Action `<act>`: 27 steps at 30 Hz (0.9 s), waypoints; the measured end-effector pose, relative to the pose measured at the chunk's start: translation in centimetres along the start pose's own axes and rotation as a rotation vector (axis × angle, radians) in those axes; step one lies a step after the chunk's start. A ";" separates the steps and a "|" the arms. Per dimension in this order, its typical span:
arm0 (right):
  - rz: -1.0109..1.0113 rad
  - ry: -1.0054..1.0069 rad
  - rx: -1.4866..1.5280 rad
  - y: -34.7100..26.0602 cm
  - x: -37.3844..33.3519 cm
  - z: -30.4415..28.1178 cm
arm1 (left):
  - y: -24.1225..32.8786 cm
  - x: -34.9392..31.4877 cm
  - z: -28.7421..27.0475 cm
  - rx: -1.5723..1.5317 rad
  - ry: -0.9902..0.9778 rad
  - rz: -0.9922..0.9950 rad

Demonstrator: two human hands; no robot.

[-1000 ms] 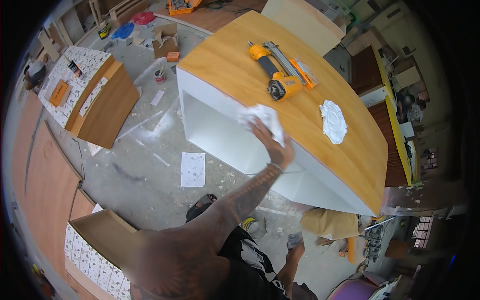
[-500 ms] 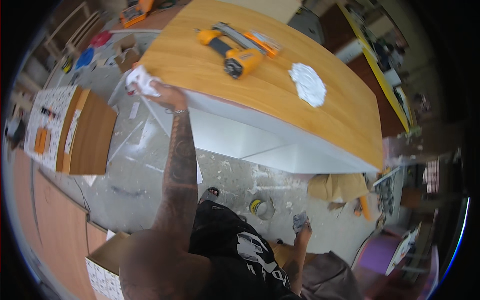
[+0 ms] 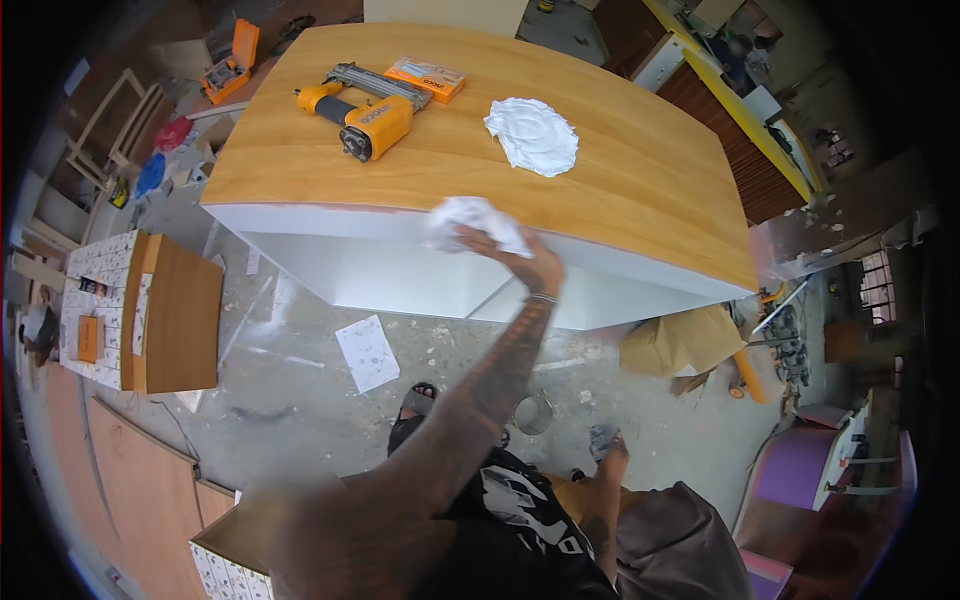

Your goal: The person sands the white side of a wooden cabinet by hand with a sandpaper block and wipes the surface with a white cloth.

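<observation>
A crumpled white cloth (image 3: pixel 465 222) is in my left hand (image 3: pixel 525 260), pressed to the white front edge of a wood-topped cabinet (image 3: pixel 620 205) near its middle. The cloth is a little blurred. Low beside my body, my right hand (image 3: pixel 612 462) holds a grey, crumpled-looking piece (image 3: pixel 602 440) whose kind I cannot make out. On the cabinet top lie a second bunched white cloth (image 3: pixel 533 136), a yellow-and-black nail gun (image 3: pixel 368 118) and a small orange box (image 3: pixel 425 78).
Below the cabinet edge is its white open interior (image 3: pixel 390 275). A round tin (image 3: pixel 533 414) and a white sheet (image 3: pixel 367 353) are on the concrete floor near my feet. Brown paper (image 3: pixel 685 342) lies by the cabinet's right end. A wooden box unit (image 3: pixel 180 315) stands at left.
My left hand with the white cloth has moved right, from the cabinet's left corner to the middle of its front edge. My right hand stays low with the grey piece. The view has shifted.
</observation>
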State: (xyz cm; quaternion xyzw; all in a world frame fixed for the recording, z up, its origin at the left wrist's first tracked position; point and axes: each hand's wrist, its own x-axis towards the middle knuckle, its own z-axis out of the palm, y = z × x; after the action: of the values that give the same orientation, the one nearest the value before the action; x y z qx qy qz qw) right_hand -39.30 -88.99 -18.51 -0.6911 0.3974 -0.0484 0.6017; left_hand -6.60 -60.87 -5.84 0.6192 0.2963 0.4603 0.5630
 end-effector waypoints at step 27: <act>0.047 -0.018 -0.267 2.8 8.0 -5.3 | -3.0 6.8 -9.0 0.404 -0.204 0.519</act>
State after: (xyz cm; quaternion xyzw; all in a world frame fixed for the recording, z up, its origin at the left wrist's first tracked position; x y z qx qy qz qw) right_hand -38.09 -97.93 -22.84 -0.7560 0.4111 0.0251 0.5087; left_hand -11.54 -50.49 -7.64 0.8157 0.1563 0.4561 0.3196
